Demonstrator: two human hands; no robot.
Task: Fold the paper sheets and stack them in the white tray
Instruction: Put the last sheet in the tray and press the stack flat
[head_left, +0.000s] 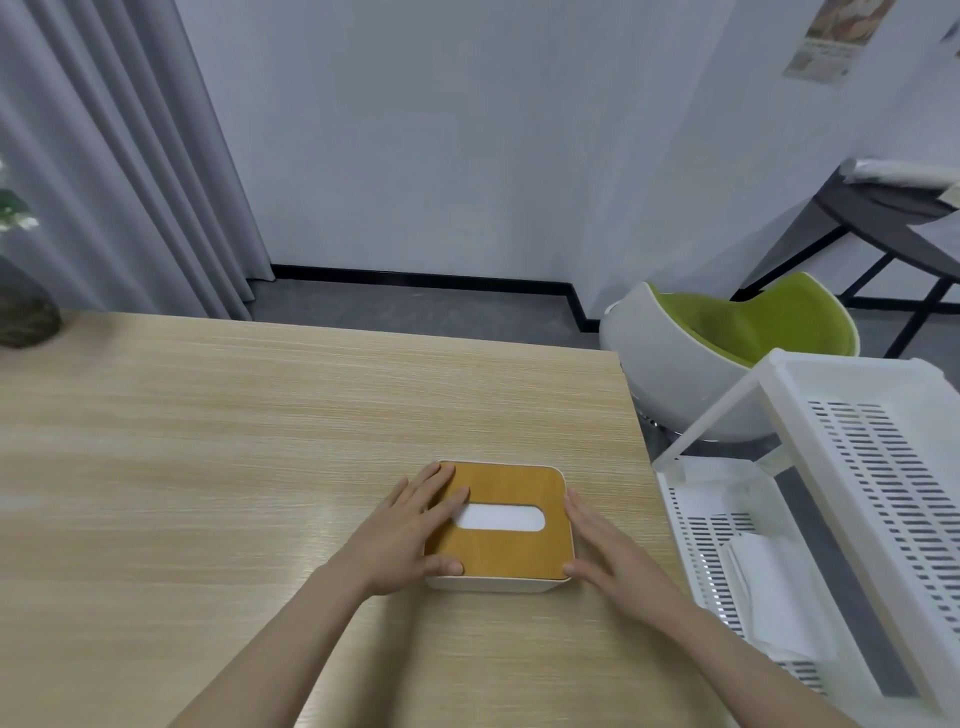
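Both hands flank the tissue box near the table's right edge: left hand flat on its lid, right hand open against its side. Folded sheets already lie in the white tray beyond that edge. Next likely means pinching a sheet from the slot.

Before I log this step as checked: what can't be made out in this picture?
- Head view: how many sheets remain in the tissue box; the lid hides all but the slot.
- How many folded sheets lie in the white tray; white on white.
- The tray's right side: cut off by the picture's edge.
- The left hand and right hand hide the box's sides.
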